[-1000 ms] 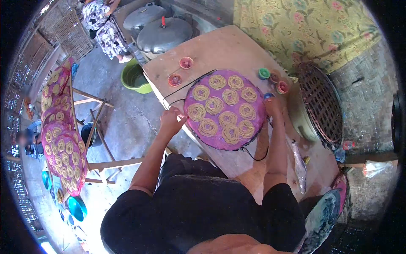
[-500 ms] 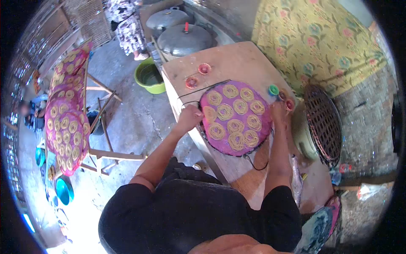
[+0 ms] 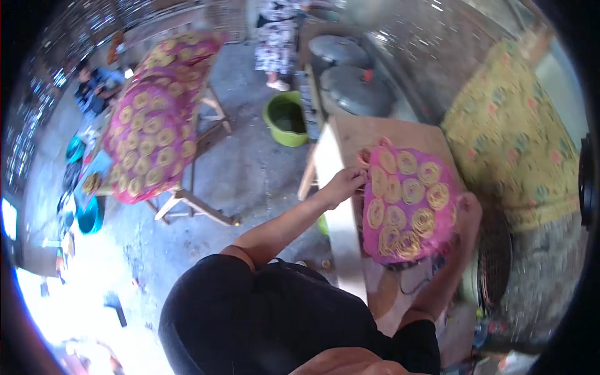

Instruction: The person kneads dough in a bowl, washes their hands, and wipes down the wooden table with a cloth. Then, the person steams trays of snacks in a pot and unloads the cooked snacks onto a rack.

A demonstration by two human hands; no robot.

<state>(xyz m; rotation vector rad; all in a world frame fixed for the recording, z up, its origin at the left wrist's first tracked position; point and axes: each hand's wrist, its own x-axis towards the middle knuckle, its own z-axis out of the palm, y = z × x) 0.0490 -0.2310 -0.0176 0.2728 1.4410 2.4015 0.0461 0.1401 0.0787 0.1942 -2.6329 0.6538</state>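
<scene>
A round tray covered in pink-purple cloth [image 3: 400,197] bears several coiled yellow noodle rings and is tilted over the wooden table [image 3: 425,134]. My left hand [image 3: 342,187] grips its left edge, fingers closed. On the opposite side my right hand [image 3: 467,215] holds the right edge, somewhat blurred, with its fingers wrapped round the rim. Part of a reddish small cup [image 3: 364,156] shows beside the tray's upper left. A dark cord hangs below the tray's near edge.
A long rack with pink cloth [image 3: 134,147] and several noodle rings stands at the left. A green basin [image 3: 286,119] is on the floor, near large lidded pots [image 3: 356,90]. One person [image 3: 275,37] stands behind; another person [image 3: 94,94] is at the far left.
The view has swung left toward the rack. Between my hands, the tray has tilted and moved over the table, and the person at the far left has come into clearer view.
</scene>
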